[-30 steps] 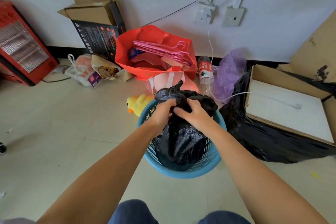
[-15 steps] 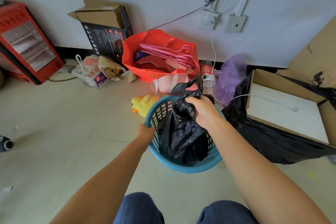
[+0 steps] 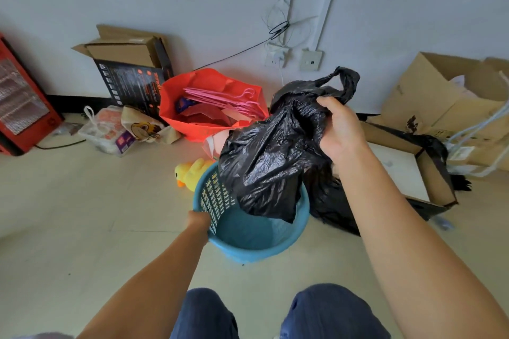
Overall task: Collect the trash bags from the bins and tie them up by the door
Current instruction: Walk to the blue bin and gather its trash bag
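Hands: right hand (image 3: pixel 340 129) grips the black trash bag (image 3: pixel 271 162) by its neck, lifted nearly clear of the blue bin (image 3: pixel 248 239); left hand (image 3: pixel 199 221) holds the rim. Carrying and tying remain outstanding.

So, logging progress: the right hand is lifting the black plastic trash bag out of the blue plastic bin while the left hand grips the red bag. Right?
Not quite. In the head view the left hand grips the rim of the blue plastic bin, not the red bag. The right hand does lift the black plastic trash bag.
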Tool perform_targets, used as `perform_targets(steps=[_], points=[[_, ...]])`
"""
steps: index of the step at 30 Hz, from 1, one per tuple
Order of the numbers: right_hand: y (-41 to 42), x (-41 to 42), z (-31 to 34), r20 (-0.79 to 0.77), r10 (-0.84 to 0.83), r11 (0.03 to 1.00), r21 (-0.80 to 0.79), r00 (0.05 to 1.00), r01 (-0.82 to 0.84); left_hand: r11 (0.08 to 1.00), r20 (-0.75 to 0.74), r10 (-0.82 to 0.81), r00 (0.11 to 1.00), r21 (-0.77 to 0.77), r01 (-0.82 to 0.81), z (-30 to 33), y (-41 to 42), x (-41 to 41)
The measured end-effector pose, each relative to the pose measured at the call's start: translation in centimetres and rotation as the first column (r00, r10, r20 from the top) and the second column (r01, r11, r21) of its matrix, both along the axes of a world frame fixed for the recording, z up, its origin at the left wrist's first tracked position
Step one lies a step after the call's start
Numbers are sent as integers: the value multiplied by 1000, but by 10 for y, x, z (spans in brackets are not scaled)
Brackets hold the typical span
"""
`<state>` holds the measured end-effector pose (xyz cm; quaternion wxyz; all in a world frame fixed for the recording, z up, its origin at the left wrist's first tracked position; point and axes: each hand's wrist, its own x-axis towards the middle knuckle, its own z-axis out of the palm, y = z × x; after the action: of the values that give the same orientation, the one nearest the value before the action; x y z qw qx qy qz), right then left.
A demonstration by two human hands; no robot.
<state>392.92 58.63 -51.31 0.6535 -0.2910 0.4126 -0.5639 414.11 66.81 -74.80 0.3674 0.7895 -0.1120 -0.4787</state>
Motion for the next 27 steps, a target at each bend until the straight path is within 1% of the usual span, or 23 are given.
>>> perform_targets(steps=[3,8,11,14,15,17,21,24,26,27], points=[[12,-23,8,13,-64,998,-30,998,64,997,4,68,998,24,-68,-2,4,-2],[40,-56,21,8,-136,988,-78,991,136,986,-70,167,983,21,-166,5,18,-11],[58,-75,36,34,-216,970,-103,976,219,983,-108,182,977,22,-180,9,26,-17],[75,-86,42,-11,-280,954,-120,960,276,988,-154,146,977,-16,-150,7,28,-18],[82,-88,40,-42,-300,949,-117,953,294,991,-164,122,979,-28,-128,7,30,-18],[93,-91,25,-106,-341,938,-100,934,331,990,-153,133,979,-32,-139,6,34,-20],[108,-96,-24,-272,-367,926,-15,889,378,964,-203,258,945,-16,-267,9,43,-33],[108,-101,-67,-374,-296,936,68,879,344,942,-223,319,921,-32,-334,12,44,-43],[107,-103,-98,-545,-185,955,98,818,281,924,-232,370,900,-13,-383,10,42,-48],[107,-106,-114,-624,-127,963,109,771,247,910,-234,403,885,-3,-415,9,41,-50]])
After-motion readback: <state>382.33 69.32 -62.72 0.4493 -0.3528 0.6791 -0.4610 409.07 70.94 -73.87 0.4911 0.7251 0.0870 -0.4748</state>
